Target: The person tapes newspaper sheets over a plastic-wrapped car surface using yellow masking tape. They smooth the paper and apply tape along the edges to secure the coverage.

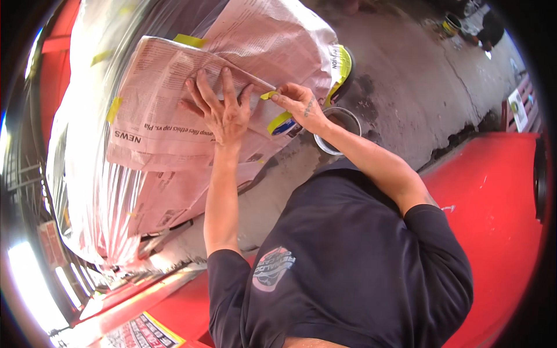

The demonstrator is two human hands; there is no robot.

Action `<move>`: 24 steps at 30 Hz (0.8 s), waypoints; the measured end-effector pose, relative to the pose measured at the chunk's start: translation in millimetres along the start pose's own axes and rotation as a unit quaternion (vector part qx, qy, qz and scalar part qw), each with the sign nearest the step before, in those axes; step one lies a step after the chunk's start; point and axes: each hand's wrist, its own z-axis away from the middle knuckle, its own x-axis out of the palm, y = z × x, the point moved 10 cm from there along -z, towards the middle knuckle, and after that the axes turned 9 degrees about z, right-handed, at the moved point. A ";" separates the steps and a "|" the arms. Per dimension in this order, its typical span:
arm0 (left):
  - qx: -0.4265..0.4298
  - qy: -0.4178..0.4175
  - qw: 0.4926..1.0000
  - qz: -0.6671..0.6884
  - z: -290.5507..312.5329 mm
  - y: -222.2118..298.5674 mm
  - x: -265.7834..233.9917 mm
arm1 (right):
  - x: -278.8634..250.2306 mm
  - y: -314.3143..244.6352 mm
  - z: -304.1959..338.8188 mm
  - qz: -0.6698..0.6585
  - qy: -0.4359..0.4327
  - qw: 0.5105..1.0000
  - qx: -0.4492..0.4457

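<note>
My left hand [220, 110] lies flat with fingers spread on a sheet of newspaper [159, 107]. The sheet rests over a bulky form wrapped in clear plastic film [87, 151] and more newspaper. At the sheet's right edge, my right hand [300, 104] pinches a short strip of yellow masking tape [268, 95] between thumb and fingers. Just below that hand is a roll of yellow masking tape [281, 123]; how it is held up is not clear. Another piece of yellow tape [190, 40] sticks on the sheet's far edge, and one more [114, 109] on its left edge.
A bucket [339, 129] stands on the concrete floor [406, 75] beyond my right forearm. Yellow tape and paper cover a rounded dark-edged part [342, 69] at the form's right end. A red painted surface [487, 185] lies to my right. Containers [451, 24] sit at the far right.
</note>
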 end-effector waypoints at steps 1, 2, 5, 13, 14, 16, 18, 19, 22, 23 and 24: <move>0.003 -0.003 1.000 -0.004 1.2 -0.2 0.1 | -1.8 -0.5 6.9 -0.025 0.016 0.999 0.028; 0.005 -0.006 1.000 -0.008 2.3 0.0 0.6 | -3.2 -1.3 11.7 -0.049 0.030 0.997 0.055; 0.022 -0.010 1.000 -0.020 2.8 2.1 0.0 | 1.4 -8.0 8.1 -0.086 0.049 0.993 0.060; -0.016 -0.043 0.999 0.008 -5.1 12.1 1.3 | 4.3 8.9 -9.1 -0.084 0.088 0.990 0.073; -0.021 -0.043 0.999 0.012 -5.3 12.2 3.1 | 2.7 12.9 -12.2 -0.081 0.093 0.990 0.070; -0.023 -0.012 1.000 0.009 -5.5 12.3 5.4 | 3.1 10.3 -13.2 -0.072 0.095 0.991 0.061; -0.022 0.008 1.000 0.000 -4.5 10.1 6.7 | 3.2 8.5 -14.8 -0.059 0.094 0.992 0.053; -0.021 0.012 1.000 -0.008 -3.6 8.6 7.4 | 4.0 10.3 -15.9 -0.050 0.092 0.993 0.049; -0.026 0.017 1.000 -0.006 -4.9 6.8 10.9 | 0.6 13.0 -25.4 0.009 0.129 0.990 -0.052; -0.028 0.017 0.999 0.000 -6.5 7.5 12.2 | -3.0 12.4 -27.5 0.035 0.149 0.983 -0.100; -0.032 0.017 0.999 -0.004 -4.2 6.7 10.6 | -2.1 8.7 -24.2 0.079 0.153 0.982 -0.078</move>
